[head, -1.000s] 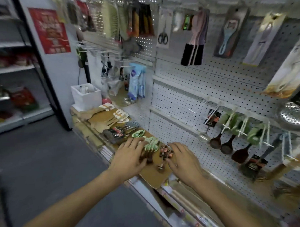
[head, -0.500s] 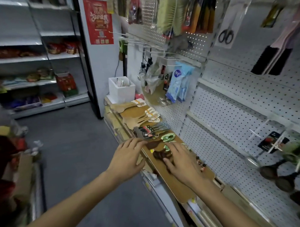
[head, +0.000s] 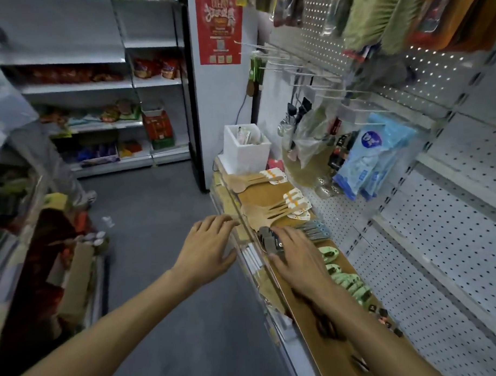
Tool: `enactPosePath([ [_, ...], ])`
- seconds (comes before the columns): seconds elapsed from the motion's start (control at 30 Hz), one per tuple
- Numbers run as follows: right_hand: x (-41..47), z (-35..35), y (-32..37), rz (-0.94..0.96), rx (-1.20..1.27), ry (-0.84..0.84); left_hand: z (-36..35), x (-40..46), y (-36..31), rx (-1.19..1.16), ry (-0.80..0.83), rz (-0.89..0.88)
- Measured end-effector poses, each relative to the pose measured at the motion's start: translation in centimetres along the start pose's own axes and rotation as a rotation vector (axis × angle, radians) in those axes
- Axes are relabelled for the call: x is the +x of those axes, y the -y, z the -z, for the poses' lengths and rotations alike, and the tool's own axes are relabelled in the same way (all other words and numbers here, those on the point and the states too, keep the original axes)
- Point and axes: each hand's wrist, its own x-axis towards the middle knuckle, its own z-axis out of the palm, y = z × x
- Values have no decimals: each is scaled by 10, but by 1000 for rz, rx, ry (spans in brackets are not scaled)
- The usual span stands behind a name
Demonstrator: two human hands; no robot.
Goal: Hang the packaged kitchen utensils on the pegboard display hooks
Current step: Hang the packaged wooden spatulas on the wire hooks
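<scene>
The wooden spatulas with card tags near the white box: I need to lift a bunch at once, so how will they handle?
The wooden spatulas look stiff and probably light. They lie loose and fanned, so a bunch may slide apart. Their card tags seem thin and could bend if squeezed.

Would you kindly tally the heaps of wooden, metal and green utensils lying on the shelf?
Wooden utensil heaps: 2
Metal utensil heap: 1
Green utensil heap: 1
Total: 4
</scene>
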Motion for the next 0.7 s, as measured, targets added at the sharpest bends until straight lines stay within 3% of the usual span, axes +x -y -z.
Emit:
enactPosePath([
  [0.27,114,-45,25,-9,-13,35,-23,70,106,-14,17,13],
  [0.5,208,-87,52,-141,-38,28,-38,149,215,-53,80,-95],
  [0.7,255,-102,58,-291,-31,0,-56,214,268,-59,152,-230],
])
